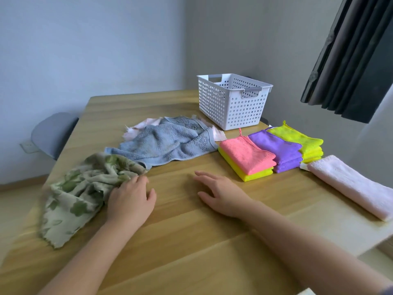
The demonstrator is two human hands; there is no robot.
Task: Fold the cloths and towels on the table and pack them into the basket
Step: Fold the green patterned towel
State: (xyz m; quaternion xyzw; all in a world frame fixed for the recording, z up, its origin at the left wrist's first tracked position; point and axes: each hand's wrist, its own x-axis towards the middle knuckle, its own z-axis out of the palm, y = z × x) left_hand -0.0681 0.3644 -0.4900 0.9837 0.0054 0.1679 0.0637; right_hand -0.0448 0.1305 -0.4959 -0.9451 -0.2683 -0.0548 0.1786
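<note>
One view only, and it's riding on the person's head, looking forward and down over the wooden table (191, 220). Close in at the bottom, both forearms enter from the lower edge, with the left hand (131, 199) and right hand (221, 193) right under the lens. Further out, the lens faces the room's far corner, the white basket (231, 107) at the table's far end, upper centre. It's a wide angle, and tilted: the dark curtain (350, 60) leans at the right, and a grey chair (53, 133) sneaks in at far left.
</note>
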